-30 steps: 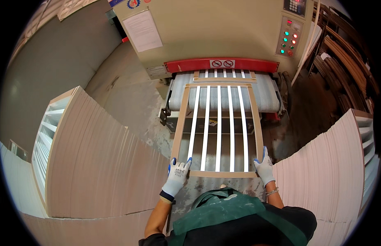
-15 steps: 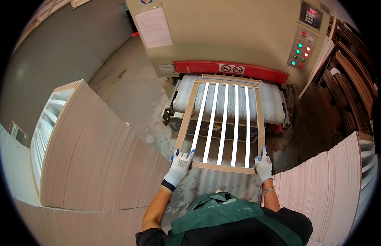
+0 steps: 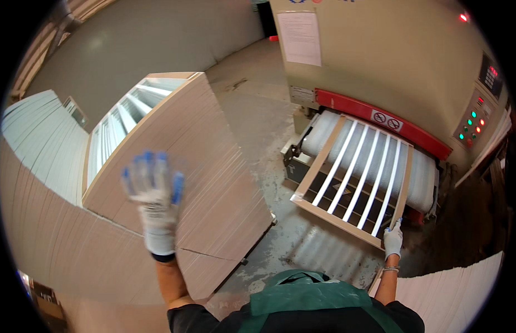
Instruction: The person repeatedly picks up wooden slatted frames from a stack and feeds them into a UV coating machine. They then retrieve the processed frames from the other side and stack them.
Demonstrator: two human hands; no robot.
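Note:
A rectangular slatted frame, with tan rails and several white bars, lies with its far part on the grey conveyor belt; its near end juts out over the floor. My right hand, in a white glove with blue fingertips, grips its near right corner. Over on the left, my gloved left hand is off the frame, fingers spread and holding nothing. It is blurred in front of the tall stack of similar frames; whether it touches them I cannot tell.
Behind the belt stands a beige machine with a red guard bar and a lit control panel. Another stack rises at lower right. Concrete floor runs between the left stack and the machine.
My left hand has let go of the frame and swung left to the stack, fingers now spread. The view has turned left. My right hand keeps its hold on the frame's corner.

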